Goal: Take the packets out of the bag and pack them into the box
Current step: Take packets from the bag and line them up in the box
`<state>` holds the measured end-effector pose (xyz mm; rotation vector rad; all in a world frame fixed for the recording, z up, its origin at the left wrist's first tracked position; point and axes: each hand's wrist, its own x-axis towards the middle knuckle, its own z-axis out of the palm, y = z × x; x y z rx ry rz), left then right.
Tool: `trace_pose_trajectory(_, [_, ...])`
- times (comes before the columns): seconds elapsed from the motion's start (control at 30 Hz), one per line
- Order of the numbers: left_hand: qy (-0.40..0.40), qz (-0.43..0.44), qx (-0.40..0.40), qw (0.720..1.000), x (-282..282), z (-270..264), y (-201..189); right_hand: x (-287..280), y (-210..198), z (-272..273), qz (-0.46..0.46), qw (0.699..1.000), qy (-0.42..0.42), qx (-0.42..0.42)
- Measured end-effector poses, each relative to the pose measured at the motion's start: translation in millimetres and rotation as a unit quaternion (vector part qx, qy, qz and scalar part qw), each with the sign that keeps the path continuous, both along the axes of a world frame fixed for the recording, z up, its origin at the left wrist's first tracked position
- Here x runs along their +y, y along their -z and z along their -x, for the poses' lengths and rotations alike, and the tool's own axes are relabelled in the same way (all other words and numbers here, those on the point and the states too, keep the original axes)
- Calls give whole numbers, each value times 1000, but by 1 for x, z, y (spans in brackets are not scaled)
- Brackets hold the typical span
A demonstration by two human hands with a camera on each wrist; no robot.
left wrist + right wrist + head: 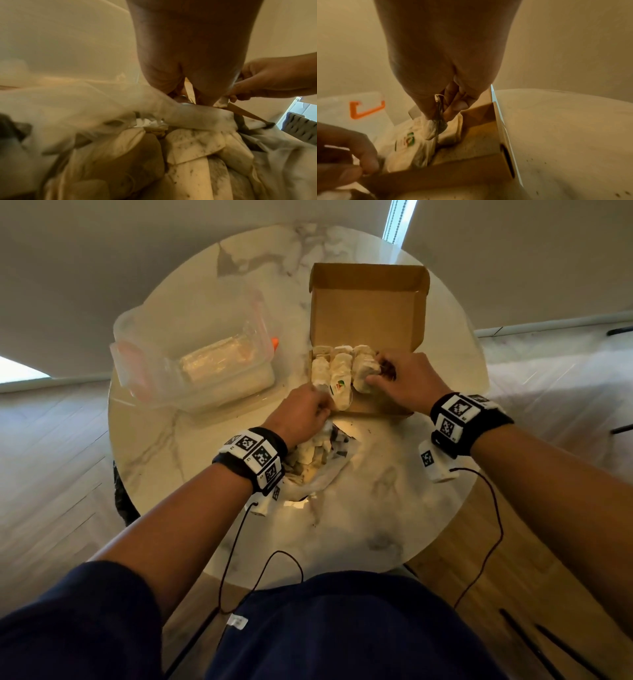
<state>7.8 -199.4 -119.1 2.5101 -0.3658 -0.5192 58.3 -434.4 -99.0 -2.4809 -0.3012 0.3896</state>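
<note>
Packets (340,371): pale, soft, set in three rows across the left part of the box (368,313), upper centre of the head view. One in the middle row carries a red-and-green mark (337,386).

Box: brown cardboard, lid standing open at the far side, bare floor showing at its right.

Your right hand (400,380): at the right-hand row, fingers curled round a packet. In the right wrist view your fingers (453,102) pinch its crimped end inside the box.

Your left hand (301,414): at the box's near left corner, fingers curled onto the near end of a packet there; whether it is truly gripped, you cannot tell.

Bag (318,463): white, crumpled, lying open just below the box at frame centre, partly under your left wrist. More packets (193,146) lie heaped in it, dusted with dark specks, seen in the left wrist view.

Table (376,525): round, marble-patterned, bearing all of the above.

Tub (191,354): clear plastic with orange clips, upper left of the head view, well apart from the box.
</note>
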Motion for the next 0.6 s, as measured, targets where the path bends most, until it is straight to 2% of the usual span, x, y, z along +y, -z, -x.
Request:
trace_pose_trajectory(0.13, [11, -7, 9, 1000, 1, -3, 5, 6, 20, -6, -3, 1000, 13, 23])
trace_pose_trajectory(0.33, [24, 10, -7, 1000, 3, -5, 11, 18, 38, -12, -54, 992, 109, 14])
trace_pose_trajectory(0.5, [23, 32, -19, 999, 4, -3, 10, 19, 49, -9, -26, 998, 53, -11])
trace_pose_trajectory(0.6, [18, 34, -14, 999, 4, -2, 8, 17, 52, -5, -13, 999, 50, -8])
